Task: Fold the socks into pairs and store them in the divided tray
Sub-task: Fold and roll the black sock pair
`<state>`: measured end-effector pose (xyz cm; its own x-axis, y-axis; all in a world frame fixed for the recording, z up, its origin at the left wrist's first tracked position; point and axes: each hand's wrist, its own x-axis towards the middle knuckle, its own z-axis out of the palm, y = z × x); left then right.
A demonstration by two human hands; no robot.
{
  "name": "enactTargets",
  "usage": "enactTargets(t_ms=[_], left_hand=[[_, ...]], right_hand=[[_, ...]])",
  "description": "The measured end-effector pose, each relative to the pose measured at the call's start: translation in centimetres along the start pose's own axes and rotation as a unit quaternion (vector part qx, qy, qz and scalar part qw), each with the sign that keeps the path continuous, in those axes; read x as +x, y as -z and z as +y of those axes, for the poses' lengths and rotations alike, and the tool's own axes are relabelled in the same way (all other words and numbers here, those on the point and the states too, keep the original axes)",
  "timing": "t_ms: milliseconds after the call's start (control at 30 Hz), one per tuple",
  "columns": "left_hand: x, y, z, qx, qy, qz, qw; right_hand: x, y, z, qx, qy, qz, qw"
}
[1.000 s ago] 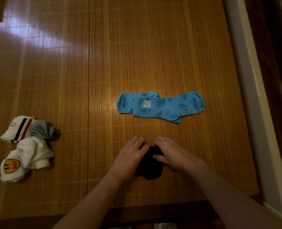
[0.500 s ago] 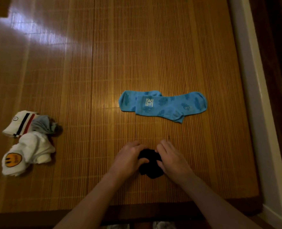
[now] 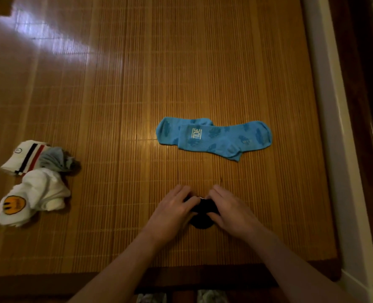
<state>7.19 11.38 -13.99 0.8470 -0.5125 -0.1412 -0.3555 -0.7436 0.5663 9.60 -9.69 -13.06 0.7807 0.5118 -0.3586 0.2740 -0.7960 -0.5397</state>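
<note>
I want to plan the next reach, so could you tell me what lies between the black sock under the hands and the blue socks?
In the head view, only bare bamboo mat lies between the black sock and the blue socks.

Both hands, left hand (image 3: 174, 208) & right hand (image 3: 230, 209), grip black sock (image 3: 202, 217) on mat (image 3: 124, 101).

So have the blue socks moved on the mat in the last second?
No. The blue socks keep the same place and shape on the mat, equally far from its right edge; only the camera view shifted slightly.
</note>
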Motion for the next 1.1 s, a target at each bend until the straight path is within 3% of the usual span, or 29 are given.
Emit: enactTargets(t_ms=[133,200,367,500,600,800,933,1100], left_hand=[[-0.7,0.2,-0.1,-0.181,0.115,-0.003,0.977],[-0.5,-0.1,0.4,-0.205,0.146,-0.011,0.968],[-0.1,-0.4,0.9,-0.126,0.118,-0.001,0.985],[-0.8,-0.4,2.0,-0.038,0.052,-0.007,0.998],[-1.8,-1.0,3.0,0.005,0.048,-0.013,0.999],[-1.8,-1.4,3.3,-0.021,0.044,0.002,0.999],[-1.2,-1.1,2.5,-0.082,0.070,-0.041,0.993],[-0.4,-1.8,3.9,-0.067,0.124,-0.068,0.988]], right_hand=[[-1.0,-1.1,-0.7,-0.051,0.001,0.016,0.999],[-1.5,-1.6,-1.0,-0.055,-0.005,0.027,0.998],[-1.5,-1.7,-0.3,-0.006,-0.021,0.022,1.000],[-1.8,-0.8,0.7,0.035,-0.014,-0.038,0.999],[-2.2,-0.9,0.4,0.043,-0.008,-0.070,0.997],[-2.1,-1.4,-0.4,-0.002,0.011,-0.037,0.999],[-1.8,-2.0,-0.6,-0.043,0.018,-0.057,0.997],[-1.2,-2.0,-0.7,-0.076,0.022,-0.097,0.992]])
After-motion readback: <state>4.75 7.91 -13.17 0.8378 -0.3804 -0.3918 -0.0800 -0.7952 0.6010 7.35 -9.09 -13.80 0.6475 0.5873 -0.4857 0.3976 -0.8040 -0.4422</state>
